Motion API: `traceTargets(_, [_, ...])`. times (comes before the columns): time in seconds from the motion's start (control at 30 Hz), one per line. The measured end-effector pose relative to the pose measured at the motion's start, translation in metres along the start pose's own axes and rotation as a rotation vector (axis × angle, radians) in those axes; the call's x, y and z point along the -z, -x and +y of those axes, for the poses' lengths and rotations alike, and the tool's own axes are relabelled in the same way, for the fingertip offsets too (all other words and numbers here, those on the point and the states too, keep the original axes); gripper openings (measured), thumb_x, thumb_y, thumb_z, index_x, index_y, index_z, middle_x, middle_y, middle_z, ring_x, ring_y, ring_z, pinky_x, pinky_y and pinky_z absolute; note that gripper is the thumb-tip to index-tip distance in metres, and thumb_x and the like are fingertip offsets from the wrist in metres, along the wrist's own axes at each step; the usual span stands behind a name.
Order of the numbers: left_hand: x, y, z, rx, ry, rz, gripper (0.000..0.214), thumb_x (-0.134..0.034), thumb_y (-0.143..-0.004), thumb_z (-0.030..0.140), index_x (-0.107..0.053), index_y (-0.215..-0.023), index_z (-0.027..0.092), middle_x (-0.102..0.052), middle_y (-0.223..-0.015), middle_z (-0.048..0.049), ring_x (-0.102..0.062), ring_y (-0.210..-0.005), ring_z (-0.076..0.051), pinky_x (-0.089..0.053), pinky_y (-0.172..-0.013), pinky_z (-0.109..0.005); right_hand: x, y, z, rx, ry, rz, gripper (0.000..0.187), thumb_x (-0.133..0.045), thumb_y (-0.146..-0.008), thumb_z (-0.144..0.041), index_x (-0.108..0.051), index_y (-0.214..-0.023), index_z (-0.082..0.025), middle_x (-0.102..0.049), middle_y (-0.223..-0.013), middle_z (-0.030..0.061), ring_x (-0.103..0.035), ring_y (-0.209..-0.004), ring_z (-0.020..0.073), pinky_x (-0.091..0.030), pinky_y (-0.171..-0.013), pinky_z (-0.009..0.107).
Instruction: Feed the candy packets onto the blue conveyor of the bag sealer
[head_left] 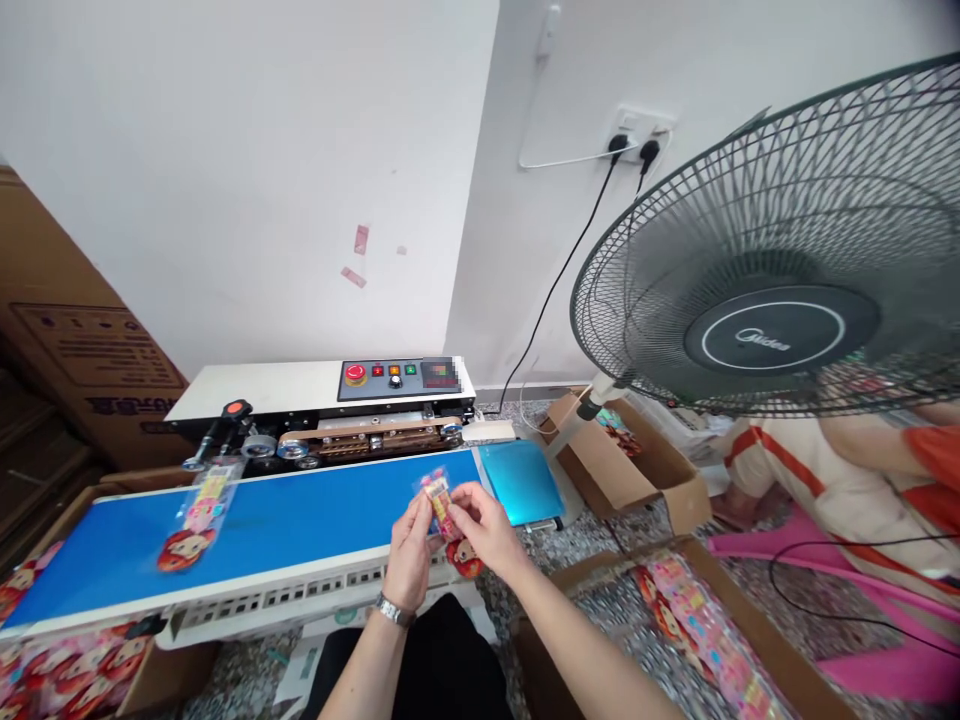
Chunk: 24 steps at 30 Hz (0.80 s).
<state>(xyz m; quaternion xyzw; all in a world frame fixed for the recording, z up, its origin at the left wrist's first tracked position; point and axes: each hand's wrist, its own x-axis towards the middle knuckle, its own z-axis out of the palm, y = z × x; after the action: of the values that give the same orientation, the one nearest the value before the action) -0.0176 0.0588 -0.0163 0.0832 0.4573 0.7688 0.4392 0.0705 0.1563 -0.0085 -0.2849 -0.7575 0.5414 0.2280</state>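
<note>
In front of my chest, my left hand (410, 553) and my right hand (486, 525) both pinch a small clear plastic packet (436, 494) with colourful printed contents. A red-haired cartoon head shows at its lower end, under my right fingers. The packet is above the near edge of the blue conveyor belt (322, 510) of a band sealing machine (262, 385). Another such packet (202, 515) lies on the belt at the left, its top edge at the sealer's rollers.
Left of the belt, a carton holds several packets (75, 665). An open carton (675, 630) at lower right holds more packets. Behind it stand a smaller carton (622, 460) and a large fan (765, 260). A person (795, 480) sits behind the fan, near a pink stool (885, 610).
</note>
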Motion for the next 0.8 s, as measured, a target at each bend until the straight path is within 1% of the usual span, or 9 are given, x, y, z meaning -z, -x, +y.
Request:
traceTargets(0.1, [0.002,0.001,0.002,0.012,-0.022,0.033,0.041,-0.059,-0.077,0.044,-0.06,-0.112,0.023,-0.047,-0.134,-0.0116,-0.046,-0.118,-0.031,-0.051,-0.078,-0.036,0.021,-0.024,0.015,-0.12,0.046,0.21,0.027,-0.046,-0.083,-0.038,-0.053,-0.1,-0.019,-0.066,-0.074,0.0019,-0.063,-0.063,0.0159,-0.049,-0.055,0.025])
traceTargets(0.17, [0.003,0.001,0.002,0.018,-0.05,0.035,0.04,-0.058,-0.077,0.045,-0.061,-0.111,0.024,-0.045,-0.135,-0.0115,-0.047,-0.117,-0.031,-0.051,-0.079,-0.037,0.036,-0.042,0.026,-0.209,0.193,0.36,0.028,-0.046,-0.081,-0.037,-0.054,-0.1,-0.019,-0.066,-0.07,0.0017,-0.063,-0.062,0.017,-0.047,-0.054,0.025])
traceTargets(0.23, [0.003,0.001,0.002,0.023,-0.064,0.029,0.04,-0.058,-0.077,0.045,-0.061,-0.11,0.023,-0.047,-0.133,-0.0126,-0.05,-0.114,-0.03,-0.051,-0.078,-0.038,0.046,-0.058,0.033,-0.269,0.357,0.421,0.025,-0.048,-0.08,-0.035,-0.057,-0.097,-0.018,-0.066,-0.071,0.0018,-0.063,-0.064,0.0172,-0.046,-0.056,0.024])
traceTargets(0.33, [0.002,0.0,0.002,0.027,-0.075,0.038,0.042,-0.059,-0.076,0.046,-0.061,-0.11,0.022,-0.051,-0.129,-0.0139,-0.055,-0.108,-0.029,-0.052,-0.077,-0.037,0.044,-0.075,0.033,-0.301,0.503,0.369,0.021,-0.05,-0.079,-0.03,-0.059,-0.095,-0.018,-0.067,-0.076,0.0031,-0.063,-0.07,0.017,-0.045,-0.061,0.024])
traceTargets(0.43, [0.002,0.001,0.004,0.047,-0.081,0.034,0.043,-0.06,-0.075,0.046,-0.062,-0.109,0.02,-0.053,-0.127,-0.0139,-0.057,-0.106,-0.029,-0.052,-0.076,-0.036,0.029,-0.082,0.023,-0.313,0.56,0.327,0.02,-0.052,-0.079,-0.026,-0.06,-0.096,-0.019,-0.068,-0.079,0.0035,-0.063,-0.074,0.0174,-0.044,-0.066,0.024])
traceTargets(0.5, [0.001,0.004,0.005,0.071,-0.084,0.028,0.043,-0.062,-0.074,0.045,-0.061,-0.109,0.02,-0.054,-0.127,-0.0126,-0.057,-0.106,-0.029,-0.052,-0.076,-0.036,0.018,-0.08,0.015,-0.3,0.594,0.311,0.025,-0.052,-0.079,-0.025,-0.058,-0.102,-0.02,-0.068,-0.08,0.0038,-0.063,-0.075,0.0179,-0.045,-0.067,0.024])
traceTargets(0.53, [0.001,0.005,0.006,0.085,-0.089,0.028,0.043,-0.063,-0.073,0.045,-0.061,-0.109,0.021,-0.054,-0.127,-0.0116,-0.056,-0.107,-0.029,-0.052,-0.077,-0.036,0.014,-0.078,0.011,-0.267,0.617,0.29,0.029,-0.052,-0.078,-0.024,-0.056,-0.107,-0.019,-0.068,-0.083,0.0052,-0.062,-0.078,0.0189,-0.046,-0.069,0.026])
traceTargets(0.63, [0.002,0.004,0.006,0.128,-0.105,0.021,0.047,-0.066,-0.069,0.045,-0.06,-0.109,0.02,-0.057,-0.124,-0.0098,-0.054,-0.11,-0.031,-0.052,-0.08,-0.038,0.008,-0.067,0.004,-0.064,0.625,0.283,0.041,-0.055,-0.074,-0.018,-0.051,-0.115,-0.018,-0.064,-0.101,0.0071,-0.059,-0.093,0.0196,-0.045,-0.082,0.029])
traceTargets(0.8, [0.005,-0.006,-0.007,0.24,-0.161,0.026,0.056,-0.075,-0.054,0.049,-0.063,-0.102,0.023,-0.059,-0.123,-0.0086,-0.054,-0.108,-0.038,-0.053,-0.079,-0.047,0.011,-0.028,0.001,0.046,0.49,0.253,0.046,-0.056,-0.075,-0.022,-0.047,-0.12,-0.023,-0.064,-0.098,0.0011,-0.061,-0.081,0.0154,-0.047,-0.08,0.028])
